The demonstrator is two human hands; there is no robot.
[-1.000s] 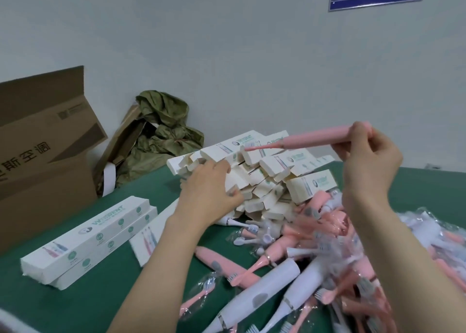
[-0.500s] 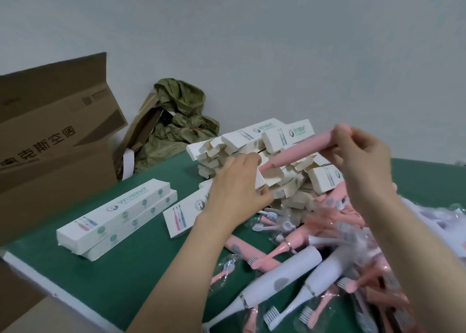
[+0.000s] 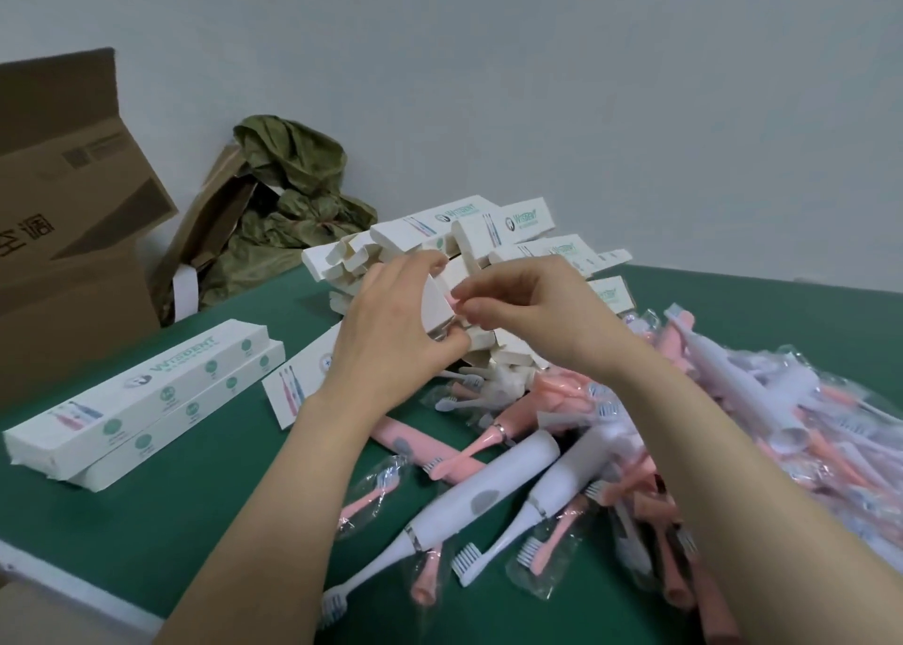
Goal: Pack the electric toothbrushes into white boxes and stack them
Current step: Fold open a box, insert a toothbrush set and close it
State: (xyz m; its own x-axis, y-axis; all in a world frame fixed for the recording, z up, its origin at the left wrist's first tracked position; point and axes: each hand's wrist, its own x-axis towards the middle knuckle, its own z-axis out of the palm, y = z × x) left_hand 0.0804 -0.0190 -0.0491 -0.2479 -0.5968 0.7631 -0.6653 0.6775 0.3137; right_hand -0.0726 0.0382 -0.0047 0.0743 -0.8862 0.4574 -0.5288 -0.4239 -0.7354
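Note:
My left hand (image 3: 391,331) grips the open end of a white box (image 3: 436,297) in front of the heap of white boxes (image 3: 469,238). My right hand (image 3: 527,312) pinches the last visible bit of a pink toothbrush (image 3: 457,305), which sits almost wholly inside that box. Two closed white boxes (image 3: 141,400) lie stacked at the left on the green table (image 3: 205,488). Loose pink and white toothbrushes (image 3: 493,493) and bagged brush heads are piled at the right.
A flat white box (image 3: 298,390) lies under my left wrist. A brown carton (image 3: 63,234) stands at the far left, with green cloth (image 3: 293,194) and cardboard behind the table. The table's near edge (image 3: 73,590) runs at lower left.
My right hand has pushed the pink toothbrush leftward into the box that my left hand holds; only its end shows now. The view has shifted slightly right and down.

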